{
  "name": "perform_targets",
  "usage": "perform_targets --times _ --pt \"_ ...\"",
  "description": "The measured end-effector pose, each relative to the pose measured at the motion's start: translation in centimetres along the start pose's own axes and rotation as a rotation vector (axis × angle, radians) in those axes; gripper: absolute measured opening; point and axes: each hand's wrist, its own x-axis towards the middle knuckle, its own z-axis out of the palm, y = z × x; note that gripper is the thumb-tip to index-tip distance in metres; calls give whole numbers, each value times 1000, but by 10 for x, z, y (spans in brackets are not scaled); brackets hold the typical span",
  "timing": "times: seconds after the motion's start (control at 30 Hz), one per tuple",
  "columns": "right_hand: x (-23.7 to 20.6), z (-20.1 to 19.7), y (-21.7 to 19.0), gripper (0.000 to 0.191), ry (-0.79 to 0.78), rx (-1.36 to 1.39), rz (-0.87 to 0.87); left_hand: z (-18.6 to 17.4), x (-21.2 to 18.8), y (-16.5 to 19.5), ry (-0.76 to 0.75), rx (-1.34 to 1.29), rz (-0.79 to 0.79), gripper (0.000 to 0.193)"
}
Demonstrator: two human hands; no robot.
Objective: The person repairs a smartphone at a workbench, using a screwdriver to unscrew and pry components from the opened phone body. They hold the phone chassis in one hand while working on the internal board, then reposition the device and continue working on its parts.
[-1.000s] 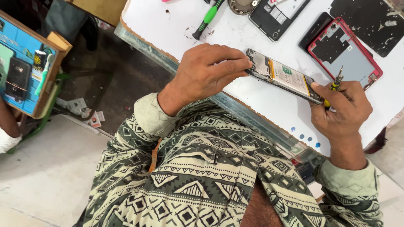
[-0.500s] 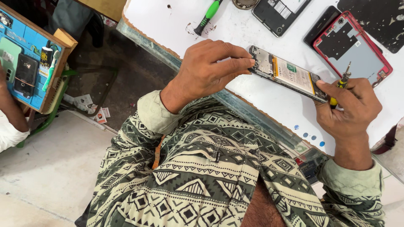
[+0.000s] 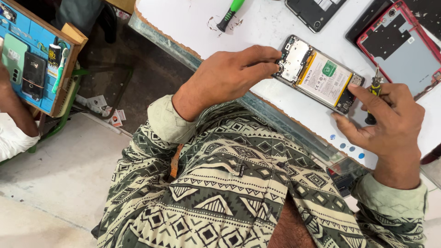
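An opened phone (image 3: 317,73) with its back off, showing a white battery and circuit board, lies on the white table (image 3: 183,23). My left hand (image 3: 229,78) pinches the phone's board end with thumb and forefinger. My right hand (image 3: 386,119) holds a small dark-handled screwdriver (image 3: 373,98) against the palm, tip pointing up, while its forefinger and thumb rest at the phone's other end.
A green-handled screwdriver (image 3: 229,14), a dark phone (image 3: 317,11) and a red-framed phone back (image 3: 399,46) lie further back on the table. At the left, a blue work tray (image 3: 32,55) holds phones and tools beside another person's arm (image 3: 14,105).
The view has drawn closer. The phone has tilted more face-up, and my right hand has shifted so its fingers press the phone's end with the screwdriver tip off it.
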Motion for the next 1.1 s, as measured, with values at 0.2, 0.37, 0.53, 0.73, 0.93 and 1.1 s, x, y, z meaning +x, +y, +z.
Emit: perform_targets --times 0.2,0.37,0.53,0.73,0.93,1.1 --pt "17 -14 -7 80 -73 20 100 -1 10 6 -3 -2 -77 18" --pt "30 -29 -11 94 -67 27 102 -6 17 9 -7 -99 -77 22" --pt "40 -39 -19 95 -144 -69 162 -13 24 7 -106 -207 -82 33" --pt "15 -47 -17 93 -97 -56 157 -25 41 7 -175 -284 -16 45" --pt "-64 -44 30 36 66 538 481 -43 65 -5 -122 -167 186 43" --pt "-90 -28 55 15 276 894 619 -47 94 -5 -153 44 182 31"
